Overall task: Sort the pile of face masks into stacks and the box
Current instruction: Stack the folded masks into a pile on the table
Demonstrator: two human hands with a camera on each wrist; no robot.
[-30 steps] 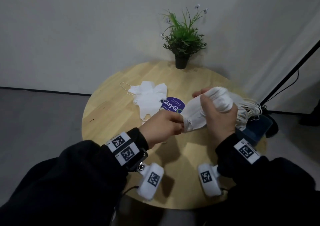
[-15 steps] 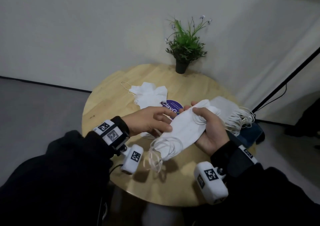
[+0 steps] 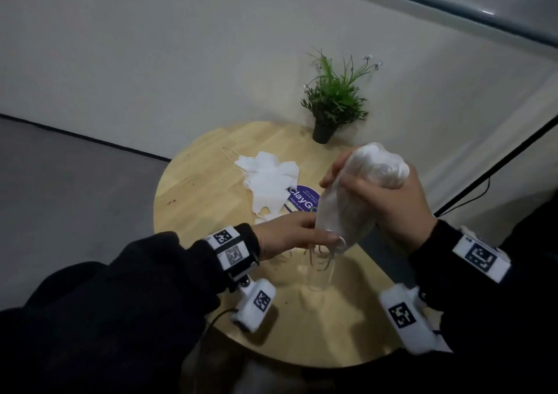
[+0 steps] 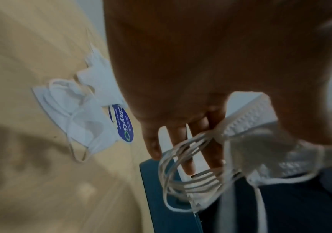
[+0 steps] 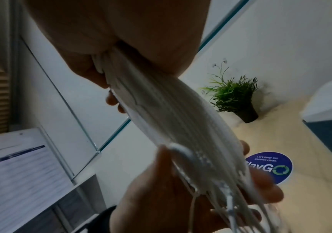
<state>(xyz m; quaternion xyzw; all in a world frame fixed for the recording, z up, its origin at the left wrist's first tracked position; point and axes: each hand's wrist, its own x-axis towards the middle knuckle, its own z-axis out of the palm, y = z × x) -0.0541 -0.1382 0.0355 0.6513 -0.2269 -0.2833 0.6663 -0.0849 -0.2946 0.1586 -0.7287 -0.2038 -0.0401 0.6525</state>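
Note:
My right hand [image 3: 335,173] grips a thick stack of white masks [image 3: 344,212] near its top and holds it almost upright above the table's right side. My left hand [image 3: 326,230] reaches in from the left. Its thumb and straight fingers [image 5: 260,181] pinch the stack's [image 5: 171,118] lower end. Ear loops [image 4: 191,165] dangle over the left fingers. A loose pile of white masks [image 3: 268,182] lies on the table further back. The dark blue box [image 4: 161,197] sits at the table's right edge, hidden behind my right arm in the head view.
The round wooden table [image 3: 196,200] carries a blue round sticker [image 3: 303,198] beside the pile and a small potted plant [image 3: 332,103] at the back by the wall. White masks [image 5: 330,97] rest on the box [image 5: 328,141].
The right hand has lifted the stack and tipped it from lying flat to nearly upright. The left hand slid from the stack's top face down to its lower end.

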